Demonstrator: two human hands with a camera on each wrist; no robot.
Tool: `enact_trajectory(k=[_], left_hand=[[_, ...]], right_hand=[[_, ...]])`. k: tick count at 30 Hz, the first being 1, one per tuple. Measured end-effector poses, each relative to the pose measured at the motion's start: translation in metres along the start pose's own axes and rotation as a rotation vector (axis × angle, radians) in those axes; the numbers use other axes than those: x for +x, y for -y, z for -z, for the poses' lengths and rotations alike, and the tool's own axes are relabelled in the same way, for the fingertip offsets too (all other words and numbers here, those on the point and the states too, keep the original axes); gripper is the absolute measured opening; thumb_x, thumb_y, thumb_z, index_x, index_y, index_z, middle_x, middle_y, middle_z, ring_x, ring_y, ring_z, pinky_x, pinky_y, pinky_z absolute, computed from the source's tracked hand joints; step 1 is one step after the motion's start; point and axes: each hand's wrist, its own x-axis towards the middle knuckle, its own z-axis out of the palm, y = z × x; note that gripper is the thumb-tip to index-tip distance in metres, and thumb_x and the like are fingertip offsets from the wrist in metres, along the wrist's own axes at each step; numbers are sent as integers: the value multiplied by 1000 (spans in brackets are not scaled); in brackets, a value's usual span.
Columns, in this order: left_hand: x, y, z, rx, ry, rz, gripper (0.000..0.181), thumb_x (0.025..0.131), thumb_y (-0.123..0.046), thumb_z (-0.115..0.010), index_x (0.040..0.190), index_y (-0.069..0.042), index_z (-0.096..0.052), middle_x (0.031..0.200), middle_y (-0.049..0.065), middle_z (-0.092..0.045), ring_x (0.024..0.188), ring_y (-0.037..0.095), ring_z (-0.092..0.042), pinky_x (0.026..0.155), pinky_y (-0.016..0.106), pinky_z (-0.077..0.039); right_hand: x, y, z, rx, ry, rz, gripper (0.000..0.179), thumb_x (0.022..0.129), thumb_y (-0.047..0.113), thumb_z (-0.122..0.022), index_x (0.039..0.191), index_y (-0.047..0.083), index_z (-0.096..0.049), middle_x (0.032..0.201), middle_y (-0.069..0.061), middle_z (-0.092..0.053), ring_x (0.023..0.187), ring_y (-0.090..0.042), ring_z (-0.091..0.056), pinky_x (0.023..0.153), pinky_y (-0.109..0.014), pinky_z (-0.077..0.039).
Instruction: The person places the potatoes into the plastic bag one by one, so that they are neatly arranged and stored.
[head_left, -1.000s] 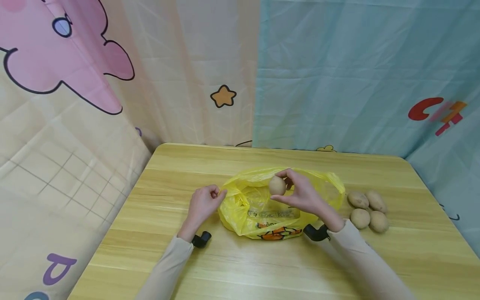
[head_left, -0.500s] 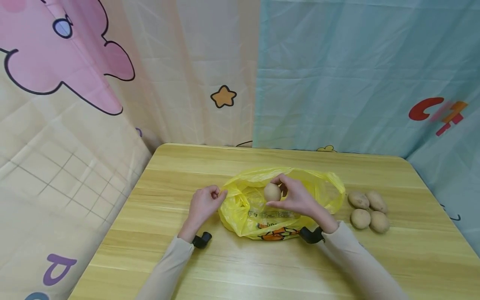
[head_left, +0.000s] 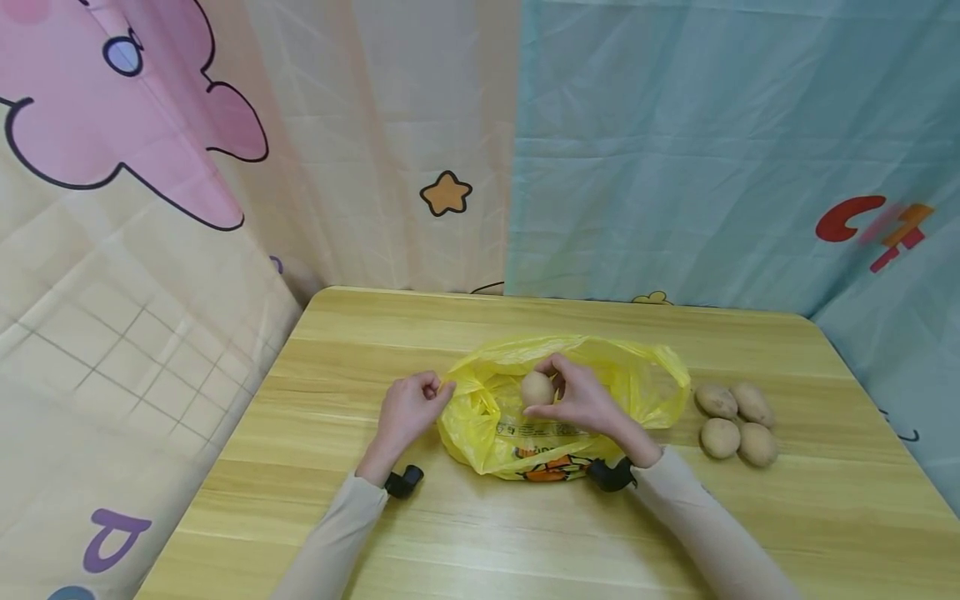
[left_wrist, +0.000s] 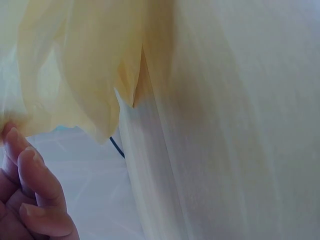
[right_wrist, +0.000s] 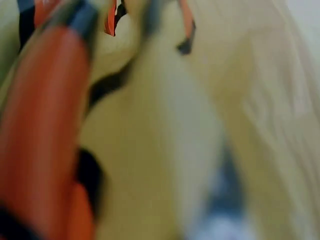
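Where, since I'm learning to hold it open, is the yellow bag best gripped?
Probably by the left rim of the yellow bag, pinched from the left: its mouth gapes upward, leaving that thin edge exposed, and the left hand pinches there.

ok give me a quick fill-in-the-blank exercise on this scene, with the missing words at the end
1. The left hand pinches the edge of a plastic bag coloured ____.
2. The potato at the bag's mouth is held by the person's ____ hand.
3. The number of loose potatoes on the table beside the bag is ____.

Missing words: yellow; right; four.
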Motion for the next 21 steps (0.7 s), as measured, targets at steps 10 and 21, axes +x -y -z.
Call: enact_trajectory(k=[10,21], left_hand=[[0,-1,0,12,-3,2,29,88,-24,-67,63,-14,-55,51,-7,-45,43,10,-36,46,25,-29],[0,0,0,11,16,9,30,88,-26,-68,64,-14,-55,53,-6,-46,44,9,-36,46,25,-29]], right_hand=[[4,-2,-9,-1,82,-55,56,69,23,-86,112,4,-55,98,-5,-59,72,-14,-55,59,-29,-48],[7,-4,-18,19,106,-115,57,71,21,-86,114,3,-53,99,-9,-59,75,-19,-58,58,-30,-49]])
